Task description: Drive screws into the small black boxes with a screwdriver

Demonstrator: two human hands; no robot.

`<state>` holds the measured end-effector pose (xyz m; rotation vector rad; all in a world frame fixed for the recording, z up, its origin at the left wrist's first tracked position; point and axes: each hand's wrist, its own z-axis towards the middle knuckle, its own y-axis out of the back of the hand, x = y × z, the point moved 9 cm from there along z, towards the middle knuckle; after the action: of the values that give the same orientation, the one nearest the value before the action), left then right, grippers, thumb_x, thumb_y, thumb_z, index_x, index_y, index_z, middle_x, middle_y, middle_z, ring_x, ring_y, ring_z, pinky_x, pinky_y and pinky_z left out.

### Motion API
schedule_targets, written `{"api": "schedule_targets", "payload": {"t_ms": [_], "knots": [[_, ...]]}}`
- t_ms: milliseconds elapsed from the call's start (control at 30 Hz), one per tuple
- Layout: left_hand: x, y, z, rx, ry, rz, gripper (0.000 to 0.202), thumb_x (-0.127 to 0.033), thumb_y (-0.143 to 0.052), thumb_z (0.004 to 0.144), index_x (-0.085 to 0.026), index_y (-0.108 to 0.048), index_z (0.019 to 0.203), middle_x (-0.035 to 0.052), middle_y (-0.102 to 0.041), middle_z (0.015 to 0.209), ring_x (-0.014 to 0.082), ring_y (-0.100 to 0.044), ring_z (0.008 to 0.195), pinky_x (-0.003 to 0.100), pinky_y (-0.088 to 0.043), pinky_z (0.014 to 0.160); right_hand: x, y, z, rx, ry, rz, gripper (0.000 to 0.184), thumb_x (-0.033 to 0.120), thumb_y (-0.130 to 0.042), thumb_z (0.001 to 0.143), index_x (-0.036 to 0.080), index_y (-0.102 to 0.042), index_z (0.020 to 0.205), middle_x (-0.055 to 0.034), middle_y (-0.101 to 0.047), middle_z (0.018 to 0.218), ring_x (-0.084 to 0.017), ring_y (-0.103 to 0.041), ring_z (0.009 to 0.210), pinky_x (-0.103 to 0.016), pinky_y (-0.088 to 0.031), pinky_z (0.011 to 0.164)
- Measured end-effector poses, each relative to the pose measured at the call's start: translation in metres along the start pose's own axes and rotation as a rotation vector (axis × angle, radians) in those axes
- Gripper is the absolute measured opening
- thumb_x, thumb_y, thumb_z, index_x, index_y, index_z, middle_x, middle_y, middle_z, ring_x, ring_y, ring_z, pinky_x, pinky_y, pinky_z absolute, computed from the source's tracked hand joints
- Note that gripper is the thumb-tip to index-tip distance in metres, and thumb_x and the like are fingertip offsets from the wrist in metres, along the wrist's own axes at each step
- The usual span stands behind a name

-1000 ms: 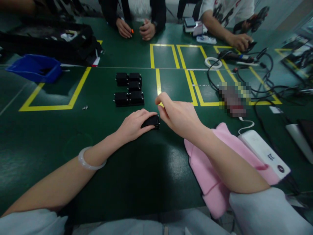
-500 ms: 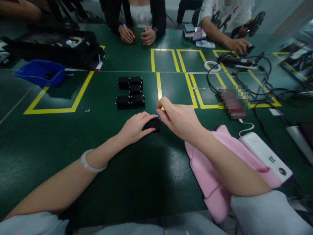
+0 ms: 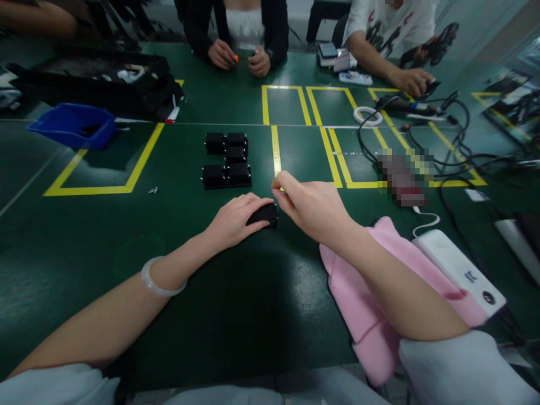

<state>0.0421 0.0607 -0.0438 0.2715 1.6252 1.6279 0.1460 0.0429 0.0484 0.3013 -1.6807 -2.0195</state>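
Observation:
My left hand (image 3: 236, 218) lies over a small black block (image 3: 265, 214) on the green table (image 3: 236, 304) and holds it down, fingers curled round it. My right hand (image 3: 311, 203) hovers just right of the block, thumb and forefinger pinched together above its right end; what they pinch is too small to make out. A cluster of several matching black blocks (image 3: 226, 160) sits farther back, a hand's length beyond my left hand. A pale bangle (image 3: 160, 278) circles my left wrist.
A pink cloth (image 3: 367, 315) and a white device (image 3: 458, 264) lie under my right forearm. Cables (image 3: 439, 140) sprawl at right, a blue bin (image 3: 71, 124) and a black bag (image 3: 97, 79) at left. Other people's hands (image 3: 240, 56) rest on the far edge.
My hands have barely moved on the block; the view has tilted slightly, so everything sits a little lower in the picture.

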Motion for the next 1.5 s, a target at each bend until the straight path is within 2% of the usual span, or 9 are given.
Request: {"api": "schedule_targets", "payload": {"t_ms": [133,367,567,767,933,1000,1133,1300,1500], "knots": [[-0.0014,0.0009,0.0005,0.012,0.007,-0.009,0.042,-0.043,-0.050,0.094,-0.019,-0.051,0.130,0.0103,-0.060,0.114,0.0273,-0.057,0.104,0.043,-0.049,0.089,-0.0015,-0.0009,0.0007,0.011,-0.045,0.021,0.034,0.026,-0.028,0.097,0.018,-0.049,0.122,0.0007,-0.067,0.073,-0.013,-0.058,0.059,-0.025,-0.019,0.052],[-0.0011,0.0004,-0.0001,0.003,-0.008,0.012,0.045,-0.042,-0.052,0.094,-0.019,-0.050,0.132,0.0105,-0.059,0.118,0.0280,-0.057,0.107,0.043,-0.048,0.091,-0.0023,-0.0033,0.0010,0.013,-0.029,-0.015,0.037,0.039,-0.023,0.100,0.019,-0.054,0.107,-0.0006,-0.066,0.071,-0.013,-0.057,0.060,-0.026,-0.017,0.052],[-0.0010,-0.0005,0.0003,0.010,-0.007,0.008,0.045,-0.043,-0.051,0.094,-0.019,-0.050,0.133,0.0102,-0.060,0.114,0.0272,-0.058,0.104,0.042,-0.048,0.090,-0.0007,-0.0041,0.0012,0.010,-0.023,0.023,0.028,0.025,-0.028,0.097,0.019,-0.050,0.113,-0.0008,-0.069,0.081,-0.011,-0.058,0.063,-0.025,-0.019,0.053],[0.0003,-0.0008,-0.0001,-0.003,-0.010,0.020,0.046,-0.042,-0.052,0.094,-0.019,-0.050,0.133,0.0105,-0.059,0.119,0.0279,-0.057,0.107,0.043,-0.048,0.092,-0.0010,-0.0009,0.0010,-0.001,-0.009,-0.023,0.039,0.041,-0.022,0.101,0.020,-0.055,0.104,0.0000,-0.066,0.073,-0.012,-0.057,0.060,-0.026,-0.017,0.052],[-0.0001,-0.0003,0.0000,0.011,-0.001,0.011,0.045,-0.043,-0.052,0.094,-0.018,-0.051,0.132,0.0102,-0.060,0.113,0.0272,-0.058,0.102,0.042,-0.049,0.087,-0.0034,-0.0005,0.0009,-0.010,-0.038,-0.006,0.029,0.026,-0.028,0.098,0.019,-0.052,0.112,-0.0004,-0.069,0.080,-0.012,-0.059,0.063,-0.025,-0.019,0.052],[-0.0004,0.0000,-0.0001,0.009,-0.004,0.006,0.045,-0.042,-0.052,0.094,-0.018,-0.051,0.132,0.0103,-0.060,0.114,0.0270,-0.058,0.102,0.042,-0.049,0.087,-0.0030,0.0009,0.0007,-0.026,-0.031,-0.009,0.029,0.028,-0.028,0.098,0.019,-0.053,0.110,-0.0007,-0.069,0.081,-0.012,-0.060,0.064,-0.025,-0.019,0.052],[-0.0004,0.0004,-0.0003,-0.002,-0.008,0.005,0.044,-0.041,-0.053,0.094,-0.019,-0.050,0.132,0.0098,-0.060,0.116,0.0269,-0.057,0.104,0.042,-0.048,0.089,-0.0027,0.0005,0.0003,-0.030,-0.020,-0.068,0.035,0.037,-0.026,0.100,0.021,-0.056,0.104,0.0006,-0.067,0.070,-0.013,-0.058,0.058,-0.026,-0.017,0.051],[-0.0015,0.0006,0.0002,0.004,-0.007,0.007,0.044,-0.042,-0.051,0.094,-0.019,-0.051,0.131,0.0097,-0.060,0.113,0.0266,-0.058,0.102,0.042,-0.049,0.087,-0.0024,0.0013,0.0004,-0.049,-0.029,-0.038,0.028,0.025,-0.031,0.097,0.020,-0.053,0.113,0.0007,-0.069,0.076,-0.013,-0.060,0.061,-0.025,-0.019,0.051],[-0.0015,0.0007,0.0001,-0.011,-0.019,0.018,0.045,-0.042,-0.053,0.094,-0.019,-0.050,0.132,0.0101,-0.059,0.115,0.0275,-0.057,0.105,0.043,-0.048,0.091,-0.0001,-0.0006,0.0007,0.001,-0.021,-0.066,0.037,0.038,-0.025,0.100,0.020,-0.057,0.102,-0.0003,-0.068,0.071,-0.013,-0.060,0.060,-0.026,-0.018,0.052]]}}
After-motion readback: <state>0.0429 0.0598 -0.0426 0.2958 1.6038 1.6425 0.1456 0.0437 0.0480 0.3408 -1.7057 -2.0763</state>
